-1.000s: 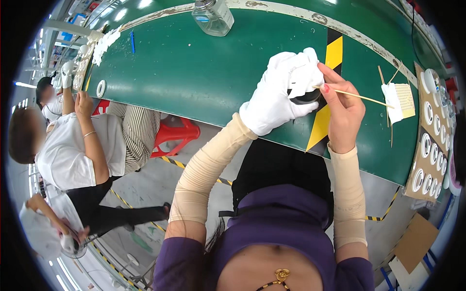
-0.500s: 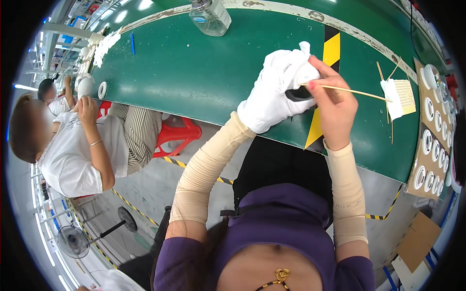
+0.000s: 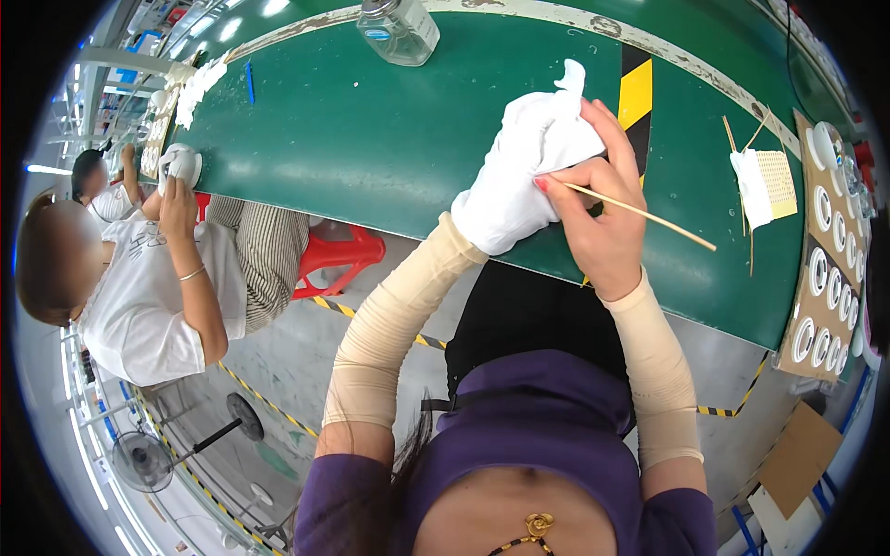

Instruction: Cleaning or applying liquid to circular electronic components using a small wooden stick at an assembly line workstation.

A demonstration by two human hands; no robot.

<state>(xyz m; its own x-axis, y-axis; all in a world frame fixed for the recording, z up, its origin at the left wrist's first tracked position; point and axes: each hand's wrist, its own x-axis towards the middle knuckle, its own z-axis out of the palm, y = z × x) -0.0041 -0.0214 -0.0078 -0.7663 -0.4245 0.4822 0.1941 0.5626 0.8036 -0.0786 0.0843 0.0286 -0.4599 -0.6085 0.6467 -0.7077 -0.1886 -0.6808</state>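
My left hand [image 3: 510, 190], in a white glove, is closed over the green table near its front edge. A white cloth-like flap [image 3: 572, 76] sticks up at its far side. What the glove holds is hidden behind folds and my other fingers. My bare right hand [image 3: 603, 218] pinches a thin wooden stick [image 3: 663, 222] between thumb and fingers, pressed against the white glove or cloth. The stick's free end points right and toward me; its other end is hidden by my fingers.
A clear glass bottle [image 3: 400, 32] stands at the back. More sticks lie by a white cloth [image 3: 751, 188] and yellow dotted pad [image 3: 777, 181]. A board with white rings [image 3: 804, 338] is at the right edge. A co-worker [image 3: 153, 287] sits at left; a blue stick [image 3: 249, 82] lies beyond.
My right hand has moved left and nearer me with the stick, which now slants more. The dark glossy surface in my left hand is now covered. The co-worker's hands have shifted.
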